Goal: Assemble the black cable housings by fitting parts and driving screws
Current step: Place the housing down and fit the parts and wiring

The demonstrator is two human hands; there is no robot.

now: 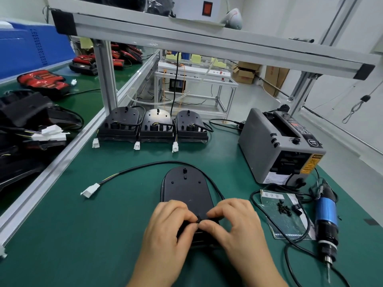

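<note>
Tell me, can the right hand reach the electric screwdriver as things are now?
Probably yes. The electric screwdriver lies beside the right hand on the mat, with only a flat bag of screws and a cable between. The hand must first release the black part it pinches.

I log the black oval plastic housing [186, 189], near centre: smooth, matt, faint sheen. Green bench mat [83, 235]: matt, even. Silver metal frame rail [186, 36], far: dull, brushed. Grey box-shaped tape dispenser [263, 146], right: matt plastic casing. Blue-sleeved electric screwdriver [326, 212]: glossy sleeve. Clear film bag [290, 222] beside it: shiny, creased.
</note>
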